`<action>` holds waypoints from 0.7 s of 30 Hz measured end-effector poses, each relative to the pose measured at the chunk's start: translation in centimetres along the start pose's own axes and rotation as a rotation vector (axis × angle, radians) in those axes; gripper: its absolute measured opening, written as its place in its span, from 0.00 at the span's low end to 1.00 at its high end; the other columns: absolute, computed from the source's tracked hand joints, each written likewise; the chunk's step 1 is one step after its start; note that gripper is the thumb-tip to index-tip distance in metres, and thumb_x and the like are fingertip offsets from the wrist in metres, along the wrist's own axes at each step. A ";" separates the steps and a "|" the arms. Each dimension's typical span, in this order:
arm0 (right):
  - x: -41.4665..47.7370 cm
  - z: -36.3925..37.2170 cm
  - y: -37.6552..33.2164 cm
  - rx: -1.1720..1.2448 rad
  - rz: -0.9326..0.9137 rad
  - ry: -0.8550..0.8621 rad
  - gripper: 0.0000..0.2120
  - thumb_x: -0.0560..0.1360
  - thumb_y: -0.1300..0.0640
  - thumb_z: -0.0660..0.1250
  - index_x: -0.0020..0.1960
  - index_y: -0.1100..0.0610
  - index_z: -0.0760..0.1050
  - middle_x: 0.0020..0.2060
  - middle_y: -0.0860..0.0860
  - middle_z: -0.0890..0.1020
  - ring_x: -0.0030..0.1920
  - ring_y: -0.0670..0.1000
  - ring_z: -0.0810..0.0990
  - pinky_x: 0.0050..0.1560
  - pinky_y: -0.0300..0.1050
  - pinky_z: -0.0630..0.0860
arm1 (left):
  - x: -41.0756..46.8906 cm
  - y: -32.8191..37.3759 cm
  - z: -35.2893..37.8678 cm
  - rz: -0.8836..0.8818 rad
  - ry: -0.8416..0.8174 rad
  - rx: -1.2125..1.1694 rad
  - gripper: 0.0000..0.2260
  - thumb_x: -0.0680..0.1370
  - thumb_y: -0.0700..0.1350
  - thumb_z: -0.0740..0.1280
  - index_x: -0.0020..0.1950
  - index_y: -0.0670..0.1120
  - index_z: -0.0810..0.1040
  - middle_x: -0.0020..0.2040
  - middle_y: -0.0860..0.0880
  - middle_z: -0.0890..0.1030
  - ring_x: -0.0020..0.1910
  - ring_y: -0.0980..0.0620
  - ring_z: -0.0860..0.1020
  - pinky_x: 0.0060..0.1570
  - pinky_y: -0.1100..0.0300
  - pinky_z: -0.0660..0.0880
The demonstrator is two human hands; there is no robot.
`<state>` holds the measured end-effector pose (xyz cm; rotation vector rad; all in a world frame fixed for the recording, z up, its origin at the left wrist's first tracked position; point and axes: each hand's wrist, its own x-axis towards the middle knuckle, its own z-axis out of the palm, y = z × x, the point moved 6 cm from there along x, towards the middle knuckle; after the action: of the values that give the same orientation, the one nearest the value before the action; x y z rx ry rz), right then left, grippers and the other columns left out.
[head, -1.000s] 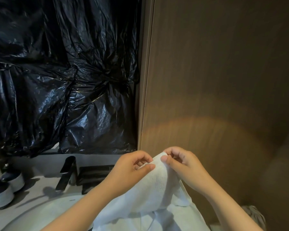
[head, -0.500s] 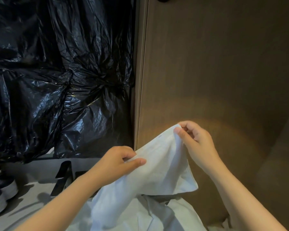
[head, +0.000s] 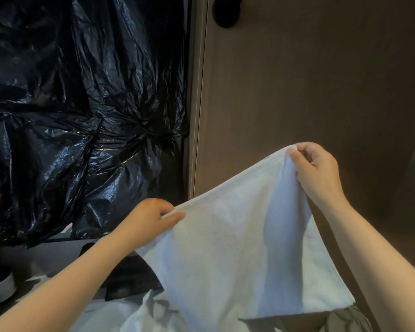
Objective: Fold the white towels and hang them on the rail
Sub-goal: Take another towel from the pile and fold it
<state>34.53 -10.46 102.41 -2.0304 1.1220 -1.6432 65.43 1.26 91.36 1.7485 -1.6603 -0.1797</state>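
Head view is showing me both hands gripping one white towel by its top edge. I am seeing the left hand pinching the lower end of that edge between thumb and curled fingers, and the right hand pinching the other corner, held higher. The towel is hanging spread between them, sloping up to the right in front of the brown wall panel. More white cloth is lying crumpled below, and black plastic sheeting is hanging behind the left hand.
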 end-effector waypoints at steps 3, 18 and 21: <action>0.7 -0.3 0.1 -0.029 0.011 0.014 0.10 0.81 0.50 0.62 0.55 0.55 0.77 0.47 0.48 0.80 0.47 0.47 0.79 0.43 0.36 0.74 | 0.6 -0.1 -0.3 -0.020 0.032 0.041 0.15 0.76 0.59 0.67 0.32 0.53 0.78 0.33 0.53 0.78 0.32 0.59 0.76 0.33 0.70 0.66; 3.4 -2.2 4.0 0.004 0.222 0.084 0.10 0.82 0.50 0.60 0.56 0.55 0.75 0.41 0.52 0.81 0.34 0.46 0.79 0.33 0.35 0.70 | 5.1 -0.2 -7.3 0.022 0.292 0.145 0.25 0.77 0.51 0.69 0.23 0.45 0.65 0.22 0.51 0.61 0.22 0.53 0.59 0.28 0.58 0.55; 3.9 -2.4 4.7 0.042 0.275 0.108 0.10 0.82 0.50 0.60 0.55 0.54 0.75 0.37 0.54 0.82 0.33 0.46 0.78 0.36 0.37 0.72 | 5.9 0.5 -8.9 0.054 0.387 0.067 0.23 0.76 0.51 0.70 0.28 0.36 0.75 0.23 0.41 0.67 0.24 0.51 0.63 0.27 0.59 0.57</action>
<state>30.66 -15.78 102.81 -1.6905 1.3243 -1.6346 70.85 -0.68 100.39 1.6595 -1.4395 0.2294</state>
